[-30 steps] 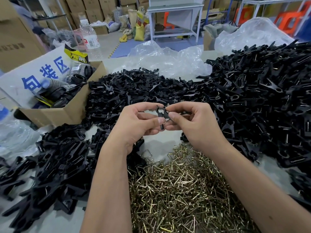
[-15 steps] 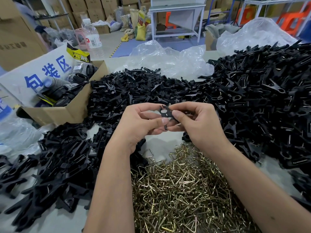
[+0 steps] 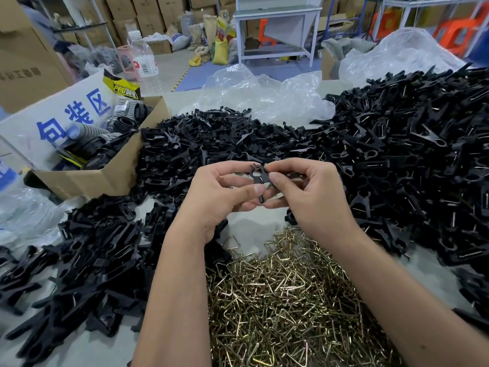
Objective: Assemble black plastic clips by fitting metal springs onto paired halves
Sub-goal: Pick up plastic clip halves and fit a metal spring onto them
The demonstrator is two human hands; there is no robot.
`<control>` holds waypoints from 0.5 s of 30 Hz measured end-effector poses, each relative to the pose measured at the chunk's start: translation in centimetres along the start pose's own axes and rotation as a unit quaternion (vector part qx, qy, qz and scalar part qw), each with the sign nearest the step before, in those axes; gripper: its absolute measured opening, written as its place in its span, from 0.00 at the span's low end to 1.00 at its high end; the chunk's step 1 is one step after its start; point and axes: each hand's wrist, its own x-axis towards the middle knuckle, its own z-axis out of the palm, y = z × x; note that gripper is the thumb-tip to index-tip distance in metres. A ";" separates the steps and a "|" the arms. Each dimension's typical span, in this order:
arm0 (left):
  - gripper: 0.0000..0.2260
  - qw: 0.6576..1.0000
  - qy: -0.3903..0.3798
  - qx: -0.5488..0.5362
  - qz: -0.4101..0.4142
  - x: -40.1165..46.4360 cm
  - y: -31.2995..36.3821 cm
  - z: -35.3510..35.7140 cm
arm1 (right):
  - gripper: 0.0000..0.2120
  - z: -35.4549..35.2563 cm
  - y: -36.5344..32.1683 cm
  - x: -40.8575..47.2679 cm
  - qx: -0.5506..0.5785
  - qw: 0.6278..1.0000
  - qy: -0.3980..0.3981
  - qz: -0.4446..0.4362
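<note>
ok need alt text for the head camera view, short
Two bare hands, the left hand and right hand, pinch a small black plastic clip between them above a table. A heap of brass-coloured wire springs lies below the hands, piles of black clip parts all around, and a cardboard box at left.

Near edge, centre: heap of metal springs [image 3: 291, 308] on the table [image 3: 254, 231].
Left: pile of clip halves [image 3: 87, 260].
Behind the hands: a second pile of clip halves [image 3: 211, 139].
Right: assembled clips [image 3: 412, 154], heaped.
Far left: cardboard box [image 3: 105, 178] beside the halves.
Far side: plastic bags [image 3: 264, 94].
Above the springs: left hand [image 3: 222, 197] and right hand [image 3: 309, 194], meeting on one clip [image 3: 260, 178].
</note>
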 end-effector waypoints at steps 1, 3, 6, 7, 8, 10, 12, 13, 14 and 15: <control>0.19 1.000 -0.005 0.003 0.001 0.0 0.0 -0.1 | 0.05 0.0 -0.1 0.0 -0.001 1.000 -0.004 0.005; 0.17 1.000 -0.012 0.010 0.001 0.0 -0.1 -0.1 | 0.05 0.0 -0.1 0.1 -0.004 1.000 -0.008 0.012; 0.16 1.000 -0.011 0.015 0.001 -0.1 -0.1 -0.1 | 0.06 -0.3 -0.2 0.1 -0.031 0.999 -0.014 0.014; 0.15 1.000 -0.010 0.008 -0.001 -0.1 0.0 -0.1 | 0.06 -0.4 -0.2 0.2 -0.040 0.999 -0.018 0.018; 0.14 1.000 -0.011 -0.003 -0.005 -0.1 0.0 -0.1 | 0.06 -0.5 -0.3 0.2 -0.039 0.999 -0.023 0.022; 0.16 0.999 -0.016 -0.025 -0.011 -0.1 0.2 0.0 | 0.07 -0.8 -0.5 0.2 -0.011 0.999 -0.029 0.030; 0.18 0.999 -0.029 -0.039 -0.015 -0.2 0.3 -0.3 | 0.07 -1.1 -0.7 0.4 0.015 0.999 -0.040 0.033; 0.18 0.998 -0.038 -0.044 -0.013 -0.2 0.4 -0.5 | 0.08 -1.3 -0.7 0.5 0.022 0.998 -0.051 0.034; 0.18 0.998 -0.050 -0.046 -0.008 -0.3 0.4 -0.7 | 0.07 -1.4 -0.7 0.6 0.025 0.997 -0.063 0.035; 0.16 0.997 -0.062 -0.042 0.001 -0.3 0.4 -0.9 | 0.06 -1.3 -0.8 0.6 0.025 0.996 -0.074 0.037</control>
